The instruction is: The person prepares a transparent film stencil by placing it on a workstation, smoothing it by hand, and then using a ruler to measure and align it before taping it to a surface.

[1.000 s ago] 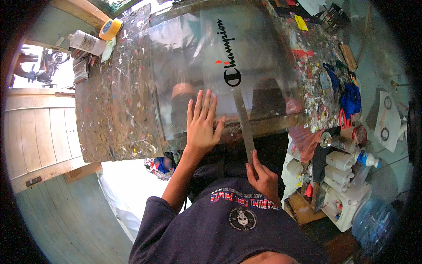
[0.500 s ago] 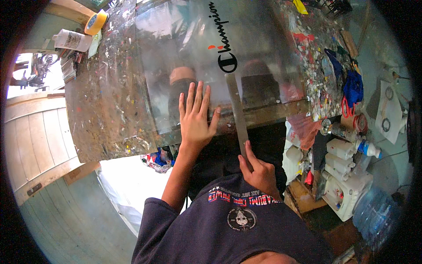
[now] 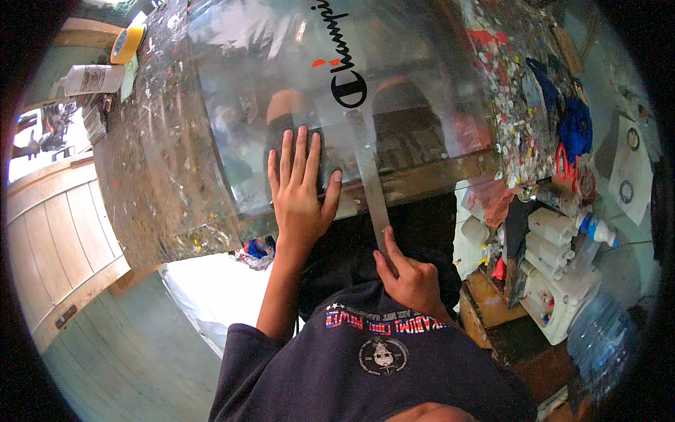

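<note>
My left hand (image 3: 301, 200) lies flat near the front edge of a glossy clear sheet (image 3: 246, 77), its fingers stretched and slightly apart. The sheet covers the middle of the worktable and carries black lettering (image 3: 349, 90) with a small orange-red mark. In my right hand (image 3: 410, 278) is one end of a long, thin metal ruler (image 3: 369, 165). The ruler points away from me and overhangs the table's front edge. Its far end rests on the sheet, just short of the lettering. The right fingers are closed round the near end, with the index finger stretched along it.
The paint-spattered worktable (image 3: 151, 162) shows on both sides of the sheet. At the far left are a yellow tape roll (image 3: 127, 43) and a white bottle (image 3: 93, 79). Red-handled scissors (image 3: 562, 163) and a blue cloth (image 3: 576, 126) hang at the right edge, above several white jugs (image 3: 552, 228).
The whole view has shifted and turned slightly, so the sheet and lettering appear farther left. Both hands keep their poses, and the ruler's far end stays just short of the lettering.
</note>
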